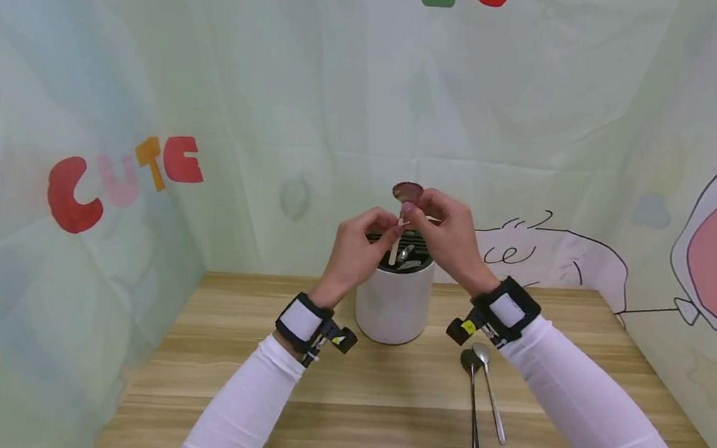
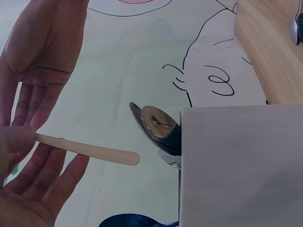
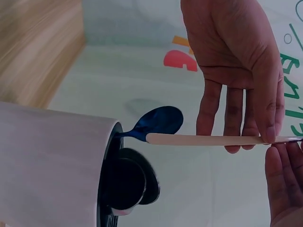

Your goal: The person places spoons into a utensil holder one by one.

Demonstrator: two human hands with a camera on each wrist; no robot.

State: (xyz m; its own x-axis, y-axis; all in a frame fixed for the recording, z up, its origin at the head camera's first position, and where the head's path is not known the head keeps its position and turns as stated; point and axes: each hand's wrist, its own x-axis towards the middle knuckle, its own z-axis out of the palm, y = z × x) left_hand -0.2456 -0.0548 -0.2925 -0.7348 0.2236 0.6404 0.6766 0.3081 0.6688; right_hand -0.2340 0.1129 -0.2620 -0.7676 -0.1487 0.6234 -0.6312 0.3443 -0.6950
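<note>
Both hands hold one spoon upright above the white utensil holder, with its bowl at the top and its beige handle pointing down. My left hand pinches the handle between thumb and fingers. Higher up, near the bowl, my right hand pinches the same spoon. In the left wrist view the handle's rounded end is free and apart from the holder. Several spoons stand inside the holder, among them a blue spoon and a dark spoon.
On the wooden table, a black spoon and a silver spoon lie side by side to the right of the holder. A printed cloth backdrop hangs behind and along the sides of the table.
</note>
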